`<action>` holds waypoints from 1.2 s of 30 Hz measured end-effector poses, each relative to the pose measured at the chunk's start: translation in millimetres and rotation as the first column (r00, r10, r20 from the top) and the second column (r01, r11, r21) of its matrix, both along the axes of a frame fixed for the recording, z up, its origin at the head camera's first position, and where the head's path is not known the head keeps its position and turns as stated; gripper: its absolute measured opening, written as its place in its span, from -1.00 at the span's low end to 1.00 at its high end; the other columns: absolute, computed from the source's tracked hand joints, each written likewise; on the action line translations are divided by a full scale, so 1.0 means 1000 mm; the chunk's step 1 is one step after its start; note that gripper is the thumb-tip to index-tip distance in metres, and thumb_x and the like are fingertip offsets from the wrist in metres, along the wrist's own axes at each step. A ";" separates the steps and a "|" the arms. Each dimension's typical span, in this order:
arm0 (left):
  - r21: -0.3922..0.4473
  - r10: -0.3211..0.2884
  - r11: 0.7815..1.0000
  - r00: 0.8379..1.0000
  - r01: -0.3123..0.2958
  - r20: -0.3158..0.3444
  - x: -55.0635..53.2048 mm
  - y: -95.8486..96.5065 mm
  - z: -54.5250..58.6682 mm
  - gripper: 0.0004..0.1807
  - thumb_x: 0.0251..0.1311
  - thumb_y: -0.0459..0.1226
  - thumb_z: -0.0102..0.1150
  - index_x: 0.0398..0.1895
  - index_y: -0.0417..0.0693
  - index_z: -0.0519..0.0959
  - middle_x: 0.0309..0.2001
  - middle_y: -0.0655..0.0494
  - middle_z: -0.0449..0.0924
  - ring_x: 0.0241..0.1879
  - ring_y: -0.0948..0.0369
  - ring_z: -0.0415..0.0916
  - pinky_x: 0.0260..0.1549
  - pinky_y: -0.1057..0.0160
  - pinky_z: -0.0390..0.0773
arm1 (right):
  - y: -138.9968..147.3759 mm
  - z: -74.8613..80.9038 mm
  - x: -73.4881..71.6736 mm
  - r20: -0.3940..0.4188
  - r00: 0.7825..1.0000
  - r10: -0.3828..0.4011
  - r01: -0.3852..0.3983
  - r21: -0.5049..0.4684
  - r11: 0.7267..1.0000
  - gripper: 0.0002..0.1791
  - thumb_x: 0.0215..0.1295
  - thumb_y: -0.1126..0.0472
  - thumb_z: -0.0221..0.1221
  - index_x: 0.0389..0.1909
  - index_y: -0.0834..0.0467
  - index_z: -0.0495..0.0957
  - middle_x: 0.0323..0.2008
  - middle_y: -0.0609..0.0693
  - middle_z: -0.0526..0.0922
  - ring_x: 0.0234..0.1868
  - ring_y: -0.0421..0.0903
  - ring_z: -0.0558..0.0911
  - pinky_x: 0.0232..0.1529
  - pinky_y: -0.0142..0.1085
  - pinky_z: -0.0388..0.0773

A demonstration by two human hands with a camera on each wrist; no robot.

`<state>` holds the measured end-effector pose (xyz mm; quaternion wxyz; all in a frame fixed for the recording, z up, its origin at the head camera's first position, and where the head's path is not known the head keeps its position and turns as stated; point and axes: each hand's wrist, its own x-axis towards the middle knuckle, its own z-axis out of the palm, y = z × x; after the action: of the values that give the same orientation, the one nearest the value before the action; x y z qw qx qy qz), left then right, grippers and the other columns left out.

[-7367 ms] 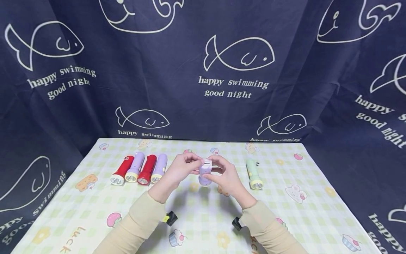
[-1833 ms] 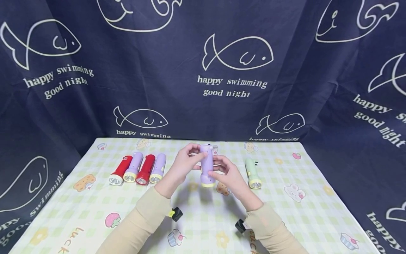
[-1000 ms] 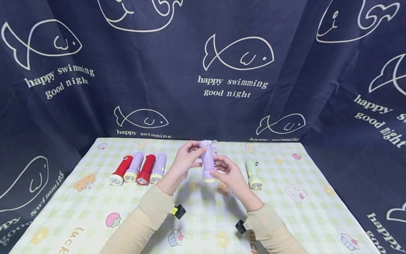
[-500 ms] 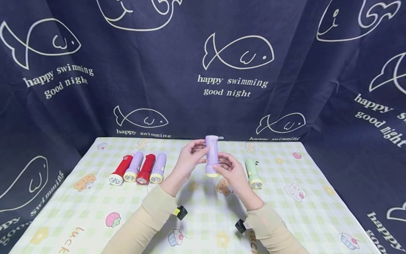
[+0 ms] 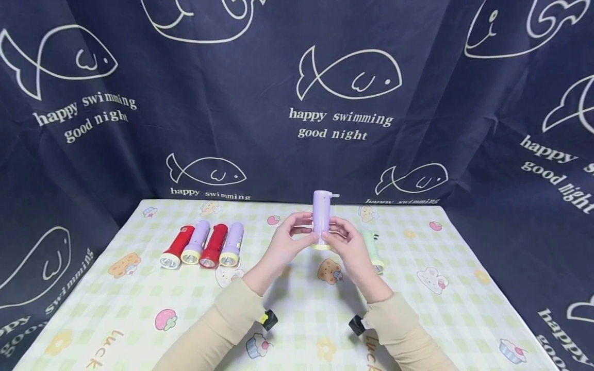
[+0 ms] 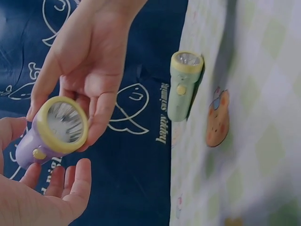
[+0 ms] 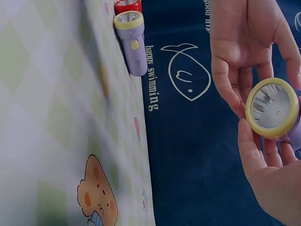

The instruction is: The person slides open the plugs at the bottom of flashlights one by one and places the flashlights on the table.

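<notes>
Lavender flashlight (image 5: pixel 321 211), lens end down, is held above the worktop (image 5: pixel 297 335) between the left hand (image 5: pixel 284 245) and the right hand (image 5: pixel 351 247), both pinching it, thumbs near its yellow rim (image 5: pixel 321 247). Just beyond the right hand lies a green flashlight (image 5: pixel 374 253); toward the worktop's far left corner, two red flashlights (image 5: pixel 214 246) alternate with two purple flashlights (image 5: pixel 233 242). A dark curtain (image 5: pixel 269 118) with fish drawings hangs past the far edge.

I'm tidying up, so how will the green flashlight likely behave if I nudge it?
The green flashlight may start rolling, since its body is round, but the prongs jutting out could stop it. Its smooth casing looks stiff, perhaps slippery.
</notes>
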<state>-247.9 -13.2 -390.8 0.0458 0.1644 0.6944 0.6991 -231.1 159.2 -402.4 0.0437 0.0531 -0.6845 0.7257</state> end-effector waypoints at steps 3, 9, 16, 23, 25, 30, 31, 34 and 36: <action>0.011 0.015 1.000 1.000 -0.014 -0.012 0.002 0.005 -0.004 -0.43 0.10 -0.39 0.27 0.22 -0.12 0.38 0.16 -0.09 0.44 0.08 -0.05 0.46 -0.01 0.15 0.55 | 0.003 0.001 -0.001 0.021 1.000 -0.007 0.007 0.015 1.000 -0.51 0.23 0.30 0.20 0.19 0.22 0.36 -0.08 0.02 0.56 -0.15 -0.21 0.61 -0.13 -0.33 0.62; 0.041 0.028 0.999 1.000 -0.027 -0.013 0.005 0.014 -0.010 -0.45 0.10 -0.37 0.27 0.21 -0.01 0.41 0.14 0.01 0.46 0.04 0.05 0.48 -0.01 0.19 0.56 | 0.008 0.000 -0.002 0.039 0.999 -0.020 0.021 -0.014 1.000 -0.50 0.25 0.26 0.19 0.20 0.23 0.34 -0.08 0.03 0.53 -0.13 -0.19 0.59 -0.09 -0.28 0.62; 0.062 0.042 0.997 0.998 -0.046 0.054 0.005 0.019 -0.014 -0.46 0.10 -0.35 0.27 0.20 -0.02 0.43 0.03 -0.06 0.50 -0.04 0.11 0.50 -0.06 0.23 0.57 | 0.009 -0.003 -0.001 0.059 0.998 -0.027 0.029 -0.025 0.999 -0.49 0.24 0.27 0.20 0.20 0.24 0.34 -0.08 0.04 0.53 -0.13 -0.17 0.60 -0.09 -0.25 0.62; 0.078 0.019 0.997 0.991 -0.029 0.133 0.004 0.021 -0.015 -0.43 0.12 -0.41 0.24 0.25 -0.06 0.39 0.05 -0.13 0.47 -0.01 0.00 0.48 -0.07 0.24 0.59 | 0.011 -0.007 -0.003 0.083 0.996 -0.032 0.034 -0.016 0.999 -0.48 0.24 0.26 0.21 0.20 0.25 0.34 -0.07 0.08 0.53 -0.13 -0.17 0.60 -0.08 -0.24 0.62; 0.090 0.012 0.996 0.989 -0.025 0.150 0.002 0.022 -0.018 -0.43 0.12 -0.43 0.22 0.25 -0.09 0.38 0.05 -0.16 0.46 0.00 -0.02 0.48 -0.08 0.23 0.60 | 0.012 -0.008 -0.003 0.085 0.996 -0.028 0.030 -0.018 0.999 -0.48 0.24 0.25 0.21 0.21 0.25 0.34 -0.05 0.11 0.52 -0.12 -0.16 0.60 -0.08 -0.24 0.62; 0.116 0.021 0.992 0.982 -0.043 0.186 0.001 0.027 -0.023 -0.45 0.12 -0.44 0.22 0.23 -0.10 0.40 0.01 -0.14 0.49 -0.10 0.10 0.55 -0.13 0.26 0.62 | 0.017 -0.012 -0.005 0.093 0.995 -0.019 0.020 -0.010 1.000 -0.47 0.24 0.25 0.21 0.21 0.26 0.33 -0.04 0.13 0.53 -0.10 -0.17 0.60 -0.08 -0.22 0.62; 0.122 0.025 0.991 0.981 -0.049 0.190 0.001 0.029 -0.023 -0.45 0.12 -0.43 0.22 0.23 -0.10 0.40 0.00 -0.13 0.49 -0.12 0.14 0.56 -0.13 0.26 0.62 | 0.018 -0.013 -0.006 0.094 0.995 -0.020 0.021 -0.008 1.000 -0.47 0.24 0.25 0.21 0.21 0.27 0.34 -0.04 0.12 0.54 -0.11 -0.17 0.60 -0.08 -0.22 0.63; 0.144 0.037 0.987 0.978 -0.067 0.206 0.000 0.033 -0.025 -0.47 0.13 -0.40 0.23 0.22 -0.10 0.41 -0.02 -0.11 0.50 -0.19 0.22 0.57 -0.15 0.25 0.63 | 0.022 -0.014 -0.007 0.095 0.995 -0.024 0.024 0.001 1.000 -0.47 0.23 0.24 0.22 0.20 0.27 0.35 -0.04 0.15 0.55 -0.13 -0.17 0.62 -0.09 -0.22 0.63; 0.151 0.046 0.985 0.974 -0.081 0.223 -0.002 0.036 -0.027 -0.47 0.12 -0.38 0.24 0.21 -0.11 0.42 -0.04 -0.10 0.51 -0.21 0.23 0.57 -0.16 0.24 0.64 | 0.025 -0.015 -0.007 0.093 0.995 -0.030 0.029 0.016 0.999 -0.47 0.23 0.23 0.22 0.20 0.26 0.35 -0.02 0.19 0.54 -0.14 -0.18 0.63 -0.09 -0.23 0.63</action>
<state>-249.9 23.1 -417.9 0.0860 0.0672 0.6322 0.7671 -238.5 183.8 -417.6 0.0221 0.0095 -0.6918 0.7217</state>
